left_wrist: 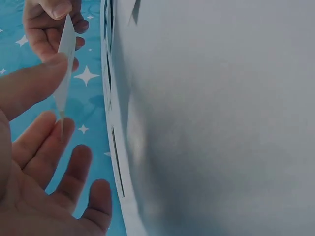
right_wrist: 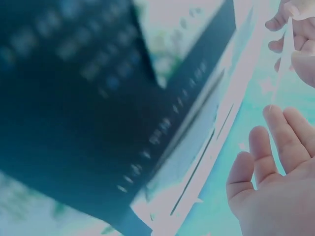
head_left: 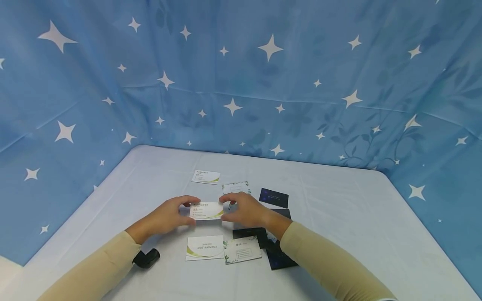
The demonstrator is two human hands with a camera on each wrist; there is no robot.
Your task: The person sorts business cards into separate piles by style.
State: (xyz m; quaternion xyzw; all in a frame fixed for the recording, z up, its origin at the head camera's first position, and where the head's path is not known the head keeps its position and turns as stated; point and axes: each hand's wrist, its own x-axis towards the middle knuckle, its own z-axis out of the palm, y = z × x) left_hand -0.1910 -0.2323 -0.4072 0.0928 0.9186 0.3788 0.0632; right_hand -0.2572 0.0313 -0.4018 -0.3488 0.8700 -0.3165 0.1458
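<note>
A white business card with a green-gold curved stripe is held up between both hands, its printed face toward the head camera. My left hand pinches its left end between thumb and fingers. At the right end my right hand pinches it the same way. In the left wrist view the card appears nearly edge-on, thumb on one side and fingertips on the other. The right wrist view shows it as a thin pale strip beyond the right hand's spread fingers.
Below the held card lie a "COMPANY LOGO" card and a leaf-patterned card. Another striped card and a leafy one lie farther back. Dark cards spread around the right forearm. A starred blue curtain hangs behind the white table.
</note>
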